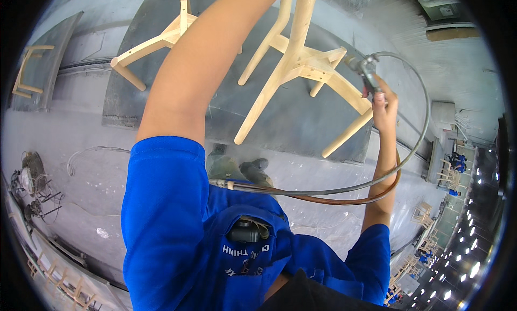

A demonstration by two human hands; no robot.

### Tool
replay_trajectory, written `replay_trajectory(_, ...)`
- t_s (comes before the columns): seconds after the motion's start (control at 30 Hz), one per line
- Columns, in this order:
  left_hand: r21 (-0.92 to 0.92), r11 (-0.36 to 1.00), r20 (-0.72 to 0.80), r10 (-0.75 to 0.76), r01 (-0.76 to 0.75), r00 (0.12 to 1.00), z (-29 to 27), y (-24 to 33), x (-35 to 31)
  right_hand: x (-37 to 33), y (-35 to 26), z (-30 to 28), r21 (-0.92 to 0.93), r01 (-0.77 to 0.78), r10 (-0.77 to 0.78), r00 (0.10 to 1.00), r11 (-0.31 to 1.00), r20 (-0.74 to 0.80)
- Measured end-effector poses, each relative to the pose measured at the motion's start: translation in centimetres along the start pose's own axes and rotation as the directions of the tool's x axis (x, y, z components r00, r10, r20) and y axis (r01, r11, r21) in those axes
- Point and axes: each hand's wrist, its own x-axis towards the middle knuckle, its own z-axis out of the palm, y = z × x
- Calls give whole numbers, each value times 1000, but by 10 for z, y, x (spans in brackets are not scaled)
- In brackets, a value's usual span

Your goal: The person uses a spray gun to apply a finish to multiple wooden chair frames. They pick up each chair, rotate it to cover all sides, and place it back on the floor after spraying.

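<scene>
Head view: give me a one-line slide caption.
Right hand holding a spray gun beside a pale wooden chair frame; left hand out of frame.

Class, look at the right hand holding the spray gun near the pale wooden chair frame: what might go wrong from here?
1. The right hand is bare, so any drifting spray could settle on the skin.
2. The spray gun appears close to a corner of the chair frame; a small slip might knock the wood.
3. The grey hose hangs in a wide, loose loop, so it might catch on something.
</scene>
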Motion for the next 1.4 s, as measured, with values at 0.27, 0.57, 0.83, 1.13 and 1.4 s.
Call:
replay_trajectory(0.27,-144,962,105,-220,233,970,-1,25,-10,-81,3,-22,-7,8,-8,994,1000,-110)
replay_trajectory(0.57,-117,992,-209,23,-48,978,32,138,-107,-336,-19,53,594,-663,859,503,456,-98)
replay_trajectory(0.83,-121,988,-150,74,-92,986,46,183,-183,-349,-27,101,806,-551,953,299,219,-54)
replay_trajectory(1.13,-168,968,-116,167,-185,979,106,127,-153,-318,-10,94,729,-605,940,298,320,-166)
replay_trajectory(1.4,-180,975,-48,120,-127,992,99,82,-115,-297,-38,125,697,-630,905,421,343,-65)
